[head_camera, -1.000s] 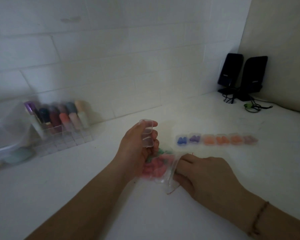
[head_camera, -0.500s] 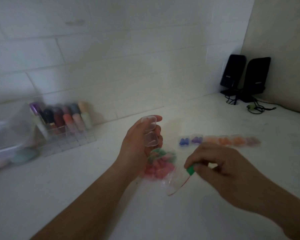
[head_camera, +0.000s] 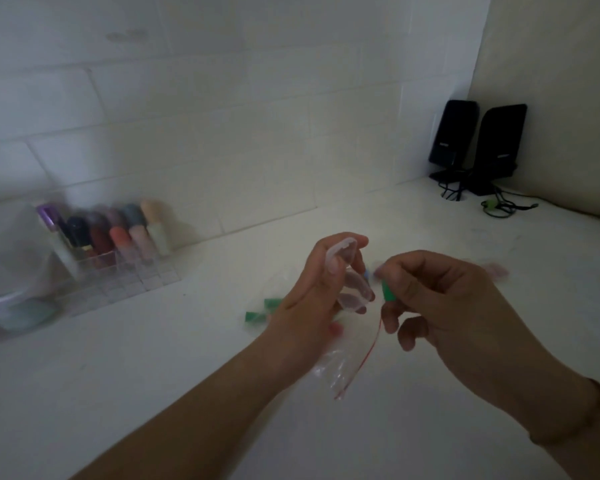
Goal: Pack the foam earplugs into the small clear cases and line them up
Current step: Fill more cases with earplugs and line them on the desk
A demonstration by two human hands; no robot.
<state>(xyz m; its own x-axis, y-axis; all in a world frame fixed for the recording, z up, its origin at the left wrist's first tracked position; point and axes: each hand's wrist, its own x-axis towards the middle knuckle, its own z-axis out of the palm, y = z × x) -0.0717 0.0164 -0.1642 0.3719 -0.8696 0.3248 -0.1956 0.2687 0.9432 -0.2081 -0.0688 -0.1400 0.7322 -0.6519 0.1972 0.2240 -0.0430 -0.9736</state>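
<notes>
My left hand [head_camera: 312, 299] grips a small clear case [head_camera: 352, 292], its lid swung open, above the white counter. My right hand [head_camera: 440, 303] pinches a green foam earplug [head_camera: 388, 292] right beside the open case. A clear zip bag [head_camera: 343, 368] with a red seal strip lies on the counter under my hands. Two green earplugs [head_camera: 260, 311] show inside it, left of my left wrist. The row of filled cases [head_camera: 496, 270] is mostly hidden behind my right hand; only its blurred pink end shows.
A clear organiser [head_camera: 118, 268] with several coloured bottles stands at the back left by the tiled wall. A clear tub [head_camera: 0, 271] sits at the far left. Two black speakers [head_camera: 478, 147] with cables fill the back right corner.
My right hand came out of the bag with a green earplug and rose to the open case. My left hand tilted the case toward it. The head moved closer.
</notes>
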